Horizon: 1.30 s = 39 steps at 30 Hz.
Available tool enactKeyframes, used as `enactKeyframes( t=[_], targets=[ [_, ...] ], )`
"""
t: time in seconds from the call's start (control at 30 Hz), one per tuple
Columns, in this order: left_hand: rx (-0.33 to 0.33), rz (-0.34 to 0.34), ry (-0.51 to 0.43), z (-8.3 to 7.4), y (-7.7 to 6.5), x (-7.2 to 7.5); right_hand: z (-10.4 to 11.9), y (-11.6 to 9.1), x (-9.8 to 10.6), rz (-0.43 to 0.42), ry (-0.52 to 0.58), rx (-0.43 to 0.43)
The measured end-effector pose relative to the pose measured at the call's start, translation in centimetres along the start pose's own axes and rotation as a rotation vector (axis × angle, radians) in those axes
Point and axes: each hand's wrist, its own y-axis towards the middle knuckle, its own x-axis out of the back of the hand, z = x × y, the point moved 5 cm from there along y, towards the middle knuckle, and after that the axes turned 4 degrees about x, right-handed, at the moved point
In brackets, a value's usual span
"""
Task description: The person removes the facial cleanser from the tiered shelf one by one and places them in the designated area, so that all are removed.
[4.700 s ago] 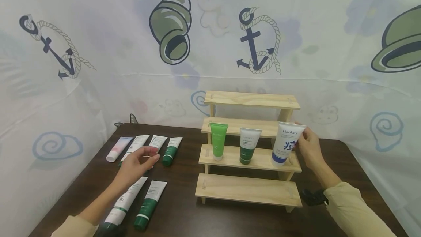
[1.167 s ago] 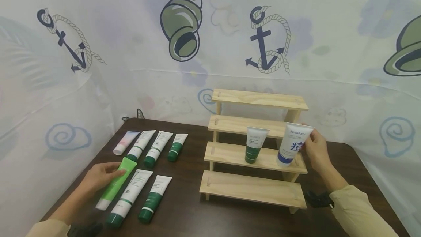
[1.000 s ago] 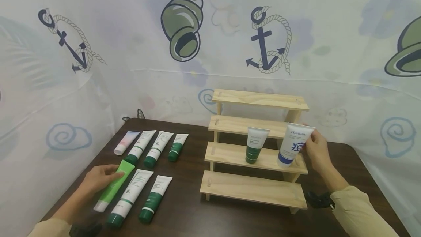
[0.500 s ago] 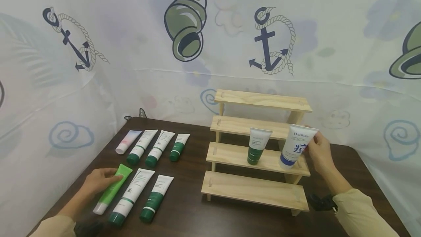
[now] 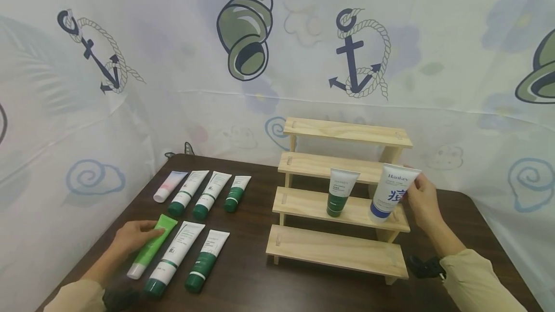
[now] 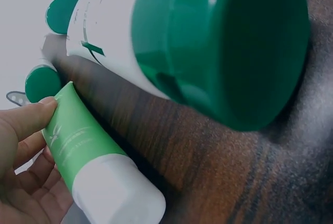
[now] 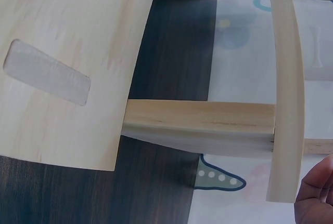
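At the left of the table in the head view, my left hand (image 5: 132, 237) pinches a light-green squeeze tube (image 5: 151, 248) by its flat end, thumb on top. The tube's white cap (image 6: 119, 190) points toward me in the left wrist view, close over the table beside a big white-and-green tube (image 5: 174, 259). My right hand (image 5: 426, 201) holds the right edge of a white tube with a blue cap (image 5: 395, 187), upright on the second step of the wooden stand (image 5: 338, 252); some fingers are hidden behind it. A small white-and-green tube (image 5: 341, 191) stands on the same step.
Another white-and-green tube (image 5: 208, 260) lies right of the big one. Behind them lie a pink-and-white tube (image 5: 170, 187) and several white-and-green tubes (image 5: 212, 195). A printed curtain (image 5: 295, 61) hangs behind the dark table (image 5: 243, 259).
The green tube stood on the stand's second step earlier; my left hand, then empty, has carried it to the left of the table. My right hand keeps hold of the blue-capped tube.
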Motion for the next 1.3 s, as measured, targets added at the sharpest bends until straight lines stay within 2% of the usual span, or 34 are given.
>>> enactKeyframes(
  t=[0.43,0.73,1.3],
  targets=[
    [0.000,-0.034,0.055,0.19,-0.35,0.05,0.14,-0.13,0.00,0.002,-0.019,0.015],
    [-0.020,-0.033,0.098,-0.04,-0.65,0.12,0.14,-0.08,0.06,0.010,-0.032,0.011],
    [-0.007,-0.028,0.160,-0.04,-0.80,0.38,0.22,-0.06,0.03,0.001,0.010,-0.012]
  ],
)
